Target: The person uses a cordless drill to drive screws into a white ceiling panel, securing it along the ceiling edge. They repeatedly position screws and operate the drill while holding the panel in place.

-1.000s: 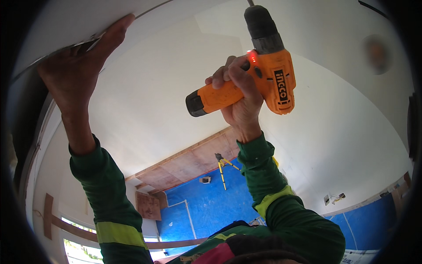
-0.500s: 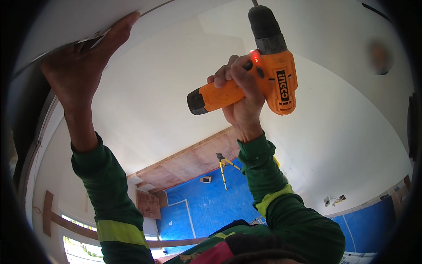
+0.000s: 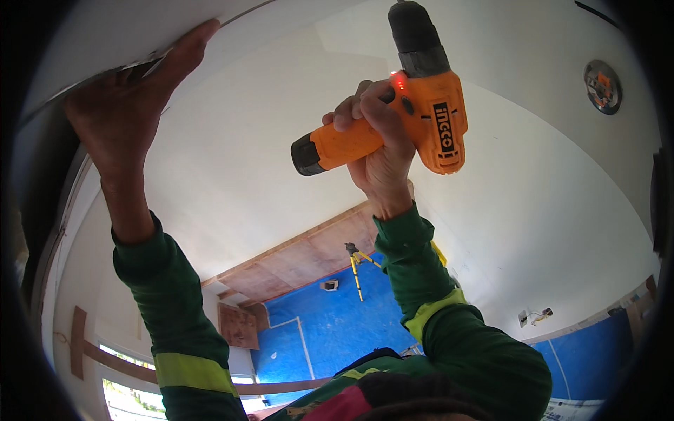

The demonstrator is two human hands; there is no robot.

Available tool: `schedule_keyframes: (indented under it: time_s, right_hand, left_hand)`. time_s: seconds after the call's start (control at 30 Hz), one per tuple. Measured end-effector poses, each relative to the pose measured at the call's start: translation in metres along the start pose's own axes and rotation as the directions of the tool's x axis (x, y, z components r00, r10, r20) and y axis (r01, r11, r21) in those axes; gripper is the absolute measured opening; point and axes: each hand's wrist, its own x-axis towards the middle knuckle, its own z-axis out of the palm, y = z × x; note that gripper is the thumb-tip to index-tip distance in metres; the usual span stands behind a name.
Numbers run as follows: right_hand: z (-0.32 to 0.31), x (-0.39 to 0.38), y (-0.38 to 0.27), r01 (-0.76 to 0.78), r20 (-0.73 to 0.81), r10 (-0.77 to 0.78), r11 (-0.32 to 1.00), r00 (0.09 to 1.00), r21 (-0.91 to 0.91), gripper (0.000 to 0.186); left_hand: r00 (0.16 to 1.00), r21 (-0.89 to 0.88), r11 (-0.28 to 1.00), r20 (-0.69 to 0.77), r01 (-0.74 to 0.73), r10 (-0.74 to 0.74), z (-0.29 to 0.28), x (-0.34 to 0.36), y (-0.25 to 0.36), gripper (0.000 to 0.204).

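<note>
My right hand [image 3: 385, 137] is wrapped round the grip of an orange and black cordless drill [image 3: 444, 123]. The drill's dark chuck points up to the top edge of the view, and the bit is almost wholly cut off there. A small red light glows near the trigger, where my fingers rest. At the upper left, my left hand [image 3: 123, 116] is raised to the edge of a white panel [image 3: 161, 21]. Its thumb stretches along that edge, while the other fingers go behind it and are mostly hidden.
A round, dark-rimmed disc [image 3: 602, 87] with orange patches sits on the pale surface at the upper right. Far below, a yellow-legged tripod [image 3: 357, 270] stands on blue floor covering [image 3: 337, 330]. Wires stick out of a wall box [image 3: 523, 319]. A brown strip [image 3: 281, 386] crosses the lower left.
The drill and my right hand have shifted slightly up and left. The round disc at the upper right, smeared before, now shows sharply. My left hand stays at the panel edge.
</note>
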Motion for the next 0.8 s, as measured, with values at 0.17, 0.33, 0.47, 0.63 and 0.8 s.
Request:
schedule_keyframes:
  time_s: [0.17,0.33,0.47,0.63,0.8]
  right_hand:
    - [-0.011,0.005,0.001,0.051,-0.071,-0.047,0.997,0.996,0.058,0.019]
    - [-0.023,0.016,0.011,0.123,-0.018,-0.123,0.992,0.992,0.011,0.040]
    - [-0.026,0.015,0.011,0.060,-0.008,-0.060,0.998,0.998,-0.007,0.036]
    - [-0.023,0.014,0.013,0.111,-0.027,-0.111,0.994,0.993,0.002,0.028]
    - [-0.022,0.013,0.015,0.117,-0.006,-0.117,0.991,0.993,-0.062,0.042]
  left_hand:
    - [0.992,-0.243,0.963,-0.011,0.120,-0.127,0.012,0.008,0.006,0.033]
    - [0.993,0.178,0.978,0.070,-0.106,0.094,0.001,0.010,0.007,0.030]
    - [0.997,0.008,0.998,-0.017,0.070,-0.070,0.003,0.012,0.015,0.030]
    - [0.927,-0.216,0.913,-0.069,0.347,-0.368,0.009,0.018,0.025,0.037]
    - [0.899,-0.221,0.879,-0.023,0.423,-0.438,0.005,0.019,0.028,0.039]
